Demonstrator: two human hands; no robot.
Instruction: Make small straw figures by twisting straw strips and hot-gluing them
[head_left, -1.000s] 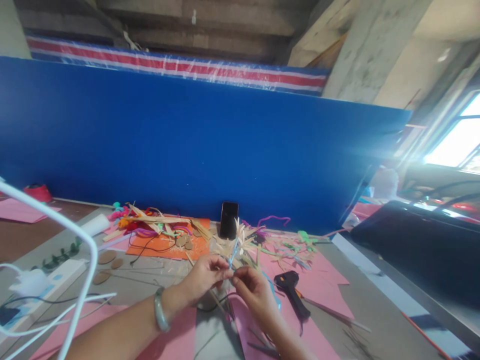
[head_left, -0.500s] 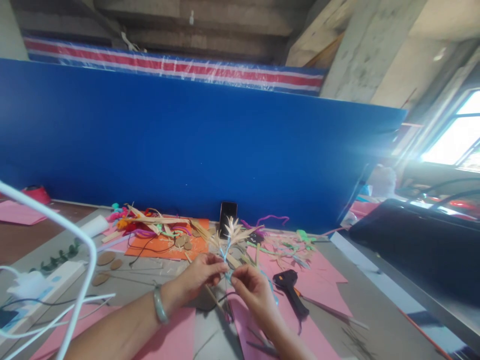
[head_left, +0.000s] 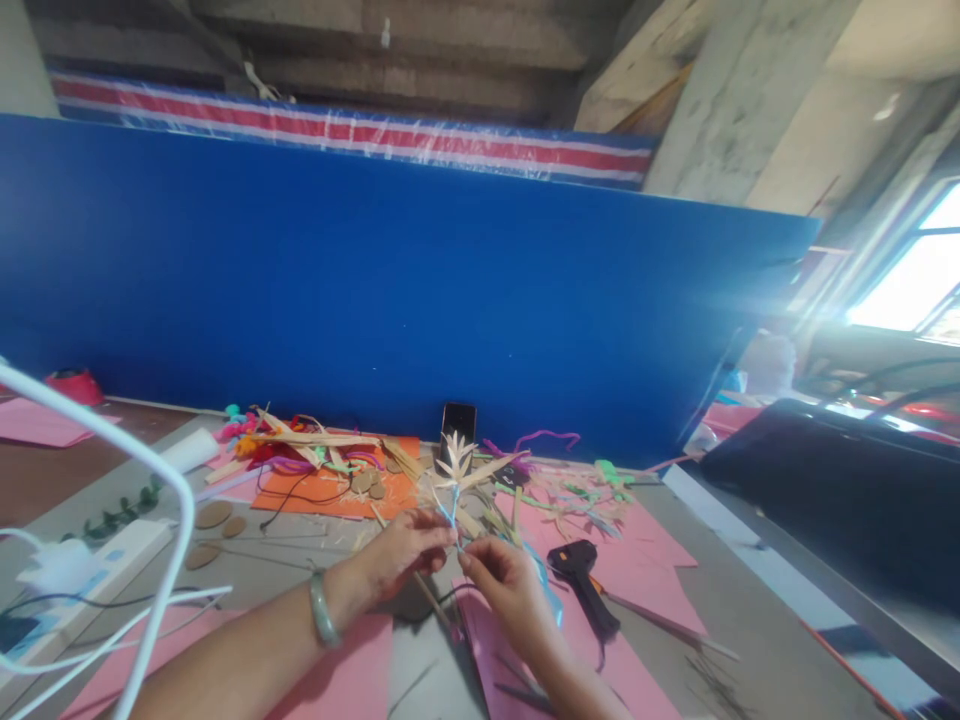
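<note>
My left hand (head_left: 409, 548), with a pale green bangle on its wrist, pinches the light blue stem (head_left: 453, 508) of a straw-coloured flower with pointed petals (head_left: 457, 458). The flower stands upright above my fingertips. Just below and to the right, my right hand (head_left: 504, 578) is closed, thumb against fingers, on the lower part of the blue stem. A light blue strip (head_left: 553, 595) shows beside my right hand. The fingertips of both hands nearly touch.
A black glue gun (head_left: 585, 588) lies on pink paper right of my hands. Behind stand a phone (head_left: 458, 425) and orange paper (head_left: 300, 497) with husk strips and wooden discs. A power strip (head_left: 97, 590) and white cables are at left.
The flower has turned and shifted slightly left, its petals now more evenly fanned. My right fingers have moved slightly, and more of the blue strip shows beside that hand.
</note>
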